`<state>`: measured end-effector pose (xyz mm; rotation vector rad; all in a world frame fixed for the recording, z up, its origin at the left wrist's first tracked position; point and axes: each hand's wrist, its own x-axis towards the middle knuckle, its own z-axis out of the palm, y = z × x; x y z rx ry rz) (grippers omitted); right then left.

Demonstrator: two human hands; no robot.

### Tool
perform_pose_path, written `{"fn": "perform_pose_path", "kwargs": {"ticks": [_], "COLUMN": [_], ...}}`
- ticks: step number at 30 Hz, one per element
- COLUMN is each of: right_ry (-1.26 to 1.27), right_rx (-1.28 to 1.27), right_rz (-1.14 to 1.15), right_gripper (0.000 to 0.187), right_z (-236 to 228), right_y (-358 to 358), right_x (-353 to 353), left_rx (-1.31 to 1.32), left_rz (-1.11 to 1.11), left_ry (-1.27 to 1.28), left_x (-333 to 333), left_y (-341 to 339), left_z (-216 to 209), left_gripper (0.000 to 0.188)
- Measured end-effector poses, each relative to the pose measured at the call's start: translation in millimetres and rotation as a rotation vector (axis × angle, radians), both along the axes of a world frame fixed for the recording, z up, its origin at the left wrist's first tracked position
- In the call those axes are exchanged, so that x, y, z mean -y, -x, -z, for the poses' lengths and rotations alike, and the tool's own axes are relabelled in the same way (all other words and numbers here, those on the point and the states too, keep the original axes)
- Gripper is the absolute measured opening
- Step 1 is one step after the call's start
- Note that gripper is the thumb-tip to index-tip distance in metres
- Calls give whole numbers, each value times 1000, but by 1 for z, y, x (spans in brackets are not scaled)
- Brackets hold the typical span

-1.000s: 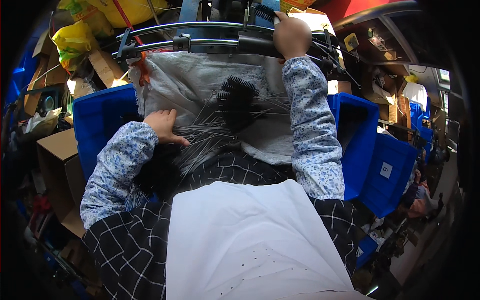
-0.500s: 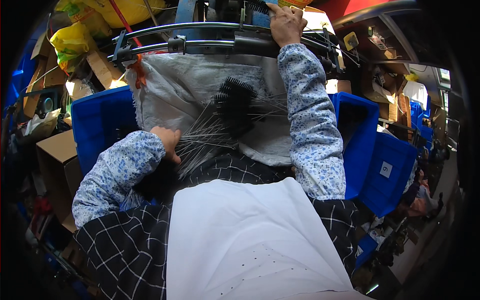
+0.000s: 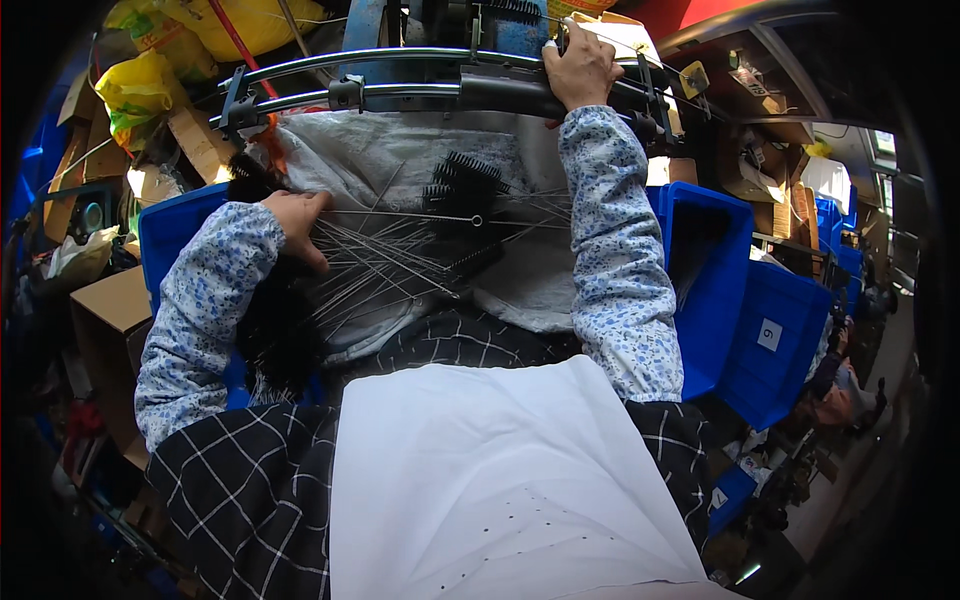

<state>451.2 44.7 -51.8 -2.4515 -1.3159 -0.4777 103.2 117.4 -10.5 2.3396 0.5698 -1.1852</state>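
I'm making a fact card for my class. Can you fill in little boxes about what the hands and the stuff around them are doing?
Left hand: rests on a pile of thin wire brushes
Right hand: grips a dark machine bar
Brushes: black bristle heads, lying on grey cloth
Sides: blue bins
Lap: white apron

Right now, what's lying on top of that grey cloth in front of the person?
On the grey cloth lie thin wires and black bristle brushes. The left hand rests on the wires; whatever lies beneath the cloth is hidden.
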Motion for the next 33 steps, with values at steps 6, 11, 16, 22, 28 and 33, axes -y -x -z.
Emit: {"fn": "perform_pose_path", "kwargs": {"ticks": [6,11,16,22,28,33], "right_ry": [-61,-67,-68,-36,3,27], "right_rx": [-207,-198,-216,-202,-225,-242], "right_rz": [-47,-51,-54,-30,-16,-20], "right_gripper": [40,38,36,35,32,34], "right_z": [2,-3,-10,-15,-35,-31], "right_y": [7,22,33,63,71,59], "right_x": [-8,-16,-25,-40,-46,-34], "left_rx": [482,624,756,923,758,769], "left_rz": [-358,-636,-973,-1138,-969,-1072], "left_ry": [-90,-310,-240,-307,-309,-576], "left_x": [-1,24,51,63,57,57], "left_y": [48,95,122,107,105,106], "left_z": [-55,-75,-55,-46,-39,-35], "left_gripper": [49,29,19,20,20,21]}}
